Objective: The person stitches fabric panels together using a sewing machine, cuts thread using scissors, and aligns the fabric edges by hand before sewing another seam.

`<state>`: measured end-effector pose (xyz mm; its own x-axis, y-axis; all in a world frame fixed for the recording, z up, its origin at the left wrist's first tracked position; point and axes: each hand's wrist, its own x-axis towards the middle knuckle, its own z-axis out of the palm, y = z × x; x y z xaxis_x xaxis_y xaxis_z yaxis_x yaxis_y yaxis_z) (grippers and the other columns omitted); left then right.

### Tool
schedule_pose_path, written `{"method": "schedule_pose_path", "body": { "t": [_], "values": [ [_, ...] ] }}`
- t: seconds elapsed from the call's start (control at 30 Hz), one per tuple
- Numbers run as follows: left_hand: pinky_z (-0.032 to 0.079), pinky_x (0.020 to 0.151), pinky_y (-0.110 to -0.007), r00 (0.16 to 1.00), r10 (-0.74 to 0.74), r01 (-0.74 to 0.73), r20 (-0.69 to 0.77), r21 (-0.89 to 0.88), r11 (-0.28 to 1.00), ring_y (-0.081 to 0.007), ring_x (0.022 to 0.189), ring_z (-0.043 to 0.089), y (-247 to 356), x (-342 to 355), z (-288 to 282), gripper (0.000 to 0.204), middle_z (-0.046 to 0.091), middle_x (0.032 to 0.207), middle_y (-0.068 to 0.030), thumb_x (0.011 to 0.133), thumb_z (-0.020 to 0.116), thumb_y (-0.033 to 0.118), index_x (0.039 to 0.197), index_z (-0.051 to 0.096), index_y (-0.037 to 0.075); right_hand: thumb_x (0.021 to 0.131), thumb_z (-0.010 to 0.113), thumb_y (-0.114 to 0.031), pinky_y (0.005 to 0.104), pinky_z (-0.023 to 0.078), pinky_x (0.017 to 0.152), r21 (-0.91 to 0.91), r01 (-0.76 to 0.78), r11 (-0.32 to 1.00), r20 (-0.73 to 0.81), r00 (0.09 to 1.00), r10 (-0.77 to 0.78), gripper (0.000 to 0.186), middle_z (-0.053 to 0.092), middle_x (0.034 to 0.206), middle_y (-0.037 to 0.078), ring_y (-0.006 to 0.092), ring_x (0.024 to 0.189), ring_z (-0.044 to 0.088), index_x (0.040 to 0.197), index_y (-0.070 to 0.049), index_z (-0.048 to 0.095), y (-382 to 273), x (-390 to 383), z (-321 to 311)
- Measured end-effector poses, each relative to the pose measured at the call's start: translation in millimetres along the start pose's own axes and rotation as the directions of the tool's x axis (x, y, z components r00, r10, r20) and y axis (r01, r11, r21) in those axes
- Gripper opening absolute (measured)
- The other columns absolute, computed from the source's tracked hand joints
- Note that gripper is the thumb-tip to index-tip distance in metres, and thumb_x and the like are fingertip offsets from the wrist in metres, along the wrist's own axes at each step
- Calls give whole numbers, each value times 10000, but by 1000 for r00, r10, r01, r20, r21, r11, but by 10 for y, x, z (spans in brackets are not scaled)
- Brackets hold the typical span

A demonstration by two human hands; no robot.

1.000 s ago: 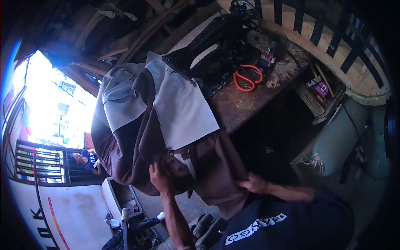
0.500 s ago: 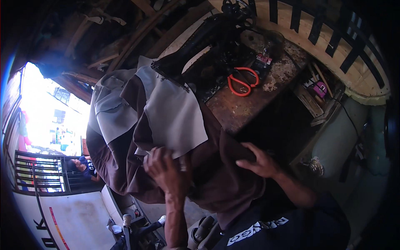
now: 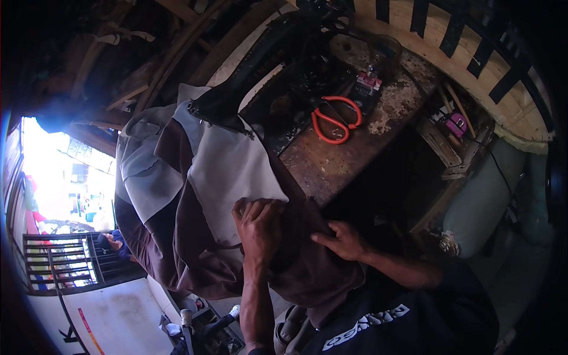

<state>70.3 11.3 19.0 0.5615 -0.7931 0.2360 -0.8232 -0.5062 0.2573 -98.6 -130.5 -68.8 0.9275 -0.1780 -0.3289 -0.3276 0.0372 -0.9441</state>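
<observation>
Left hand (image 3: 258,225) bunched over near edge of grey panel (image 3: 234,160), grip hidden; right hand (image 3: 345,241) half open against brown cloth (image 3: 313,269), can't tell if pinching. Both fabrics on near side of sewing machine (image 3: 251,74), panel reaching its head; orange-handled scissors (image 3: 350,125) just right of machine on worn tabletop (image 3: 322,163).

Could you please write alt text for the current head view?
A person's left hand touches the lower edge of pale cloth; the right hand is over brown cloth. Beyond, a black sewing machine and orange-handled scissors sit on a worn table.
</observation>
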Motion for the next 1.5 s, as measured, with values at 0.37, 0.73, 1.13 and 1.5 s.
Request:
{"method": "schedule_pose_path", "body": {
  "t": [0.37,0.73,1.13,1.5],
  "values": [
    [502,914,-464,992,58,-57,114,-15,998,-365,978,607,419,131,117,339,608,941,-158,779,691,32,1114,730,0,990,741,-288,362,591,833,119,182,976,-90,981,-172,381,773,1081,168,177,979,746,1252,-14,703,135,-87,78],
    [508,900,-472,992,-12,9,129,28,1000,-372,996,599,436,25,194,355,602,1005,-169,783,685,28,1135,719,-2,995,726,-290,396,592,813,148,120,982,-16,993,-119,328,757,1056,207,333,969,768,1206,-39,715,-17,-172,-51],
    [503,1053,-496,991,125,-126,52,9,992,-354,1235,662,357,-31,240,375,693,1257,-173,809,735,-3,1184,730,-16,995,722,-354,417,583,769,45,111,993,42,993,-112,355,742,975,204,355,877,756,1126,-23,715,-82,-158,-312],
    [473,1058,-477,987,158,-157,8,-61,986,-328,1265,645,257,-77,240,430,696,1251,-148,807,740,47,1236,718,24,999,641,-333,477,573,877,-644,193,740,-325,806,-494,294,751,1041,205,387,1023,729,1103,-79,746,-1393,1955,-769]
  ]
}}
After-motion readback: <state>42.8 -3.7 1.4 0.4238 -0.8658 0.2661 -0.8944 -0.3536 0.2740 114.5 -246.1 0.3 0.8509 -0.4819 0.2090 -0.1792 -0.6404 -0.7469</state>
